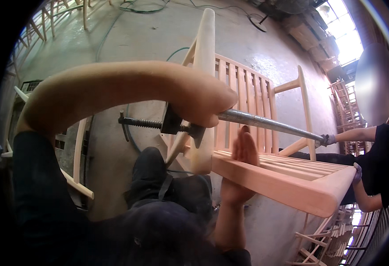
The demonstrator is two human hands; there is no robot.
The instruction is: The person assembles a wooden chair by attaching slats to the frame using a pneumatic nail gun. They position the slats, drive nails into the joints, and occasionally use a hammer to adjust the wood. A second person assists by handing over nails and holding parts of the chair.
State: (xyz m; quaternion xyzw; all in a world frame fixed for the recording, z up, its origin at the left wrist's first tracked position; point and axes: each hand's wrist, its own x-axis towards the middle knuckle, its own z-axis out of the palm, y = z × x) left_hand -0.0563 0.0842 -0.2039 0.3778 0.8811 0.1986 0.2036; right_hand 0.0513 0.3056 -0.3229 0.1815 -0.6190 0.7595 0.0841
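A pale wooden chair frame [270, 179] with slatted panels stands in front of me. Across it lies a long metal pipe clamp [265, 121], its black head and threaded screw [143, 123] at my side, by a pale wooden chair arm [204, 44]. My left hand [203, 98] reaches over from the left and is closed around the pipe close to the clamp head; its fingers are partly hidden. Below the pipe, my right hand [242, 162] is held upright behind the chair's thick rail, fingers stretched out and nothing in them. The rail covers part of its palm.
On the right a co-worker in black has one gloved hand [328, 140] at the clamp's far end and another gloved hand [357, 173] on the chair's corner. More wooden frames [48, 22] stand at upper left. A green hose [108, 35] runs over the floor.
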